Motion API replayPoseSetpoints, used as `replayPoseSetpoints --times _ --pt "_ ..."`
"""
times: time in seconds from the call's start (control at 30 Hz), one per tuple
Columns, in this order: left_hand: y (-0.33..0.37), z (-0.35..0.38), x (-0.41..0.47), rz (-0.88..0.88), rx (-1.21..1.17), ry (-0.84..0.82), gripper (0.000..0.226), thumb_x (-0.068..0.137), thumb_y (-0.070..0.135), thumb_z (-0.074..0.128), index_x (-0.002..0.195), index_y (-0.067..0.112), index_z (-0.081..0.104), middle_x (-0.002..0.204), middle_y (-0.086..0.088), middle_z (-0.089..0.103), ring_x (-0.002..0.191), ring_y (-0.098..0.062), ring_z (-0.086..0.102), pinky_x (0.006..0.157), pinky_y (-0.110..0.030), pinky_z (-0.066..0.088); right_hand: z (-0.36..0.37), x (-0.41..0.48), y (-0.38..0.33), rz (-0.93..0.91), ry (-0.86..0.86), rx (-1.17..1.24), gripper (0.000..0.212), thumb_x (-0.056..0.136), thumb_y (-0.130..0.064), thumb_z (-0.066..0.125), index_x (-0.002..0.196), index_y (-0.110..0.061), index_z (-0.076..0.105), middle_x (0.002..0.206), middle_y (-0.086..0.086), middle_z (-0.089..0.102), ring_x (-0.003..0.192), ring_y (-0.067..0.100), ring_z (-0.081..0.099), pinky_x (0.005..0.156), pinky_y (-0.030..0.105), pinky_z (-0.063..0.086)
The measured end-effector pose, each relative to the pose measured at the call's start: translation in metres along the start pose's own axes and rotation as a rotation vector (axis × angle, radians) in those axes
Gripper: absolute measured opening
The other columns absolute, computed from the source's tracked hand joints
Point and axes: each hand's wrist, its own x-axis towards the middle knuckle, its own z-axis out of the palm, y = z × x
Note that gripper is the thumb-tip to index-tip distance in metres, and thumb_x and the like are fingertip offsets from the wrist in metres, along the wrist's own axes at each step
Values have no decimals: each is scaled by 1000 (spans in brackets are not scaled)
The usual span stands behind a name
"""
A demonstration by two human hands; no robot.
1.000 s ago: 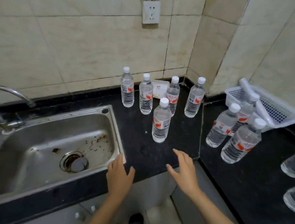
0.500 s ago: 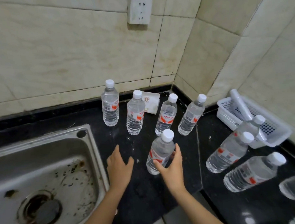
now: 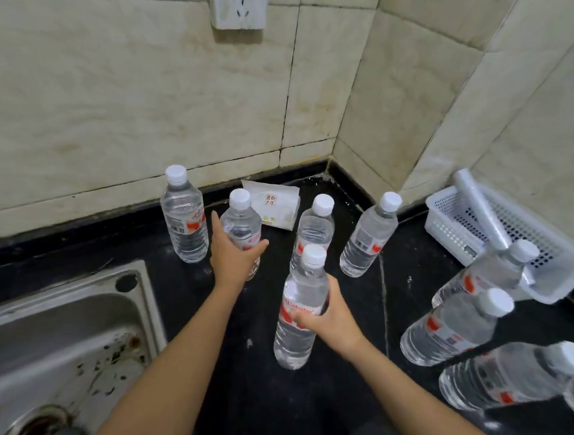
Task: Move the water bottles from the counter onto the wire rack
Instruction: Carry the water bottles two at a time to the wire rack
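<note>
Several clear water bottles with white caps and red labels stand on the black counter (image 3: pixel 244 385). My right hand (image 3: pixel 327 317) is wrapped around the nearest bottle (image 3: pixel 302 298) at its label. My left hand (image 3: pixel 232 257) is closing on a second bottle (image 3: pixel 243 220) further back, fingers around its body. A back-left bottle (image 3: pixel 184 215) and two bottles (image 3: pixel 313 225) (image 3: pixel 371 233) toward the corner stand free. Three more bottles (image 3: pixel 482 272) (image 3: pixel 455 327) (image 3: pixel 517 374) stand at the right. No wire rack is in sight.
A steel sink (image 3: pixel 59 358) lies at the left, its rim close to my left arm. A white plastic basket (image 3: pixel 521 243) holding a foil roll (image 3: pixel 481 212) sits at the right against the wall. A white tissue pack (image 3: pixel 274 204) lies near the corner. A wall socket (image 3: pixel 239 3) is above.
Both hands moved forward from the counter edge. The right hand closed around the nearest bottle; the left reached past to a back bottle. The view moved closer to the counter.
</note>
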Motion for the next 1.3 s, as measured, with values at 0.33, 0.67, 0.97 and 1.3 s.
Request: replayPoseSetpoints --times 0.33,0.67,0.97,1.3 --pt "-5 -10 4 15 -57 -64 61 61 6 80 114 9 49 114 -10 62 105 -23 61 98 -44 47 -12 6 15 15 -187 -20 71 59 -34 81 113 -52 39 114 -15 60 110 3 57 93 30 49" --pt "-19 -34 -61 -51 -77 -185 71 57 3 82 118 1 45 112 -23 60 104 -34 61 95 -53 47 -11 -4 8 11 -150 -20 70 55 -40 80 109 -57 39 110 -24 60 108 -3 56 81 13 48" --pt "-21 -46 -91 -40 -67 -219 68 58 -3 81 116 3 45 109 -19 62 98 -30 63 89 -43 51 8 -46 10 16 46 -84 69 52 -32 83 102 -57 42 106 -17 61 104 4 59 94 33 49" --pt "2 -27 -173 114 32 -526 67 53 3 83 102 29 45 93 9 57 85 -9 58 75 -16 41 -5 -177 26 160 497 -37 69 44 -40 81 101 -58 45 100 -30 62 94 -4 60 86 28 49"
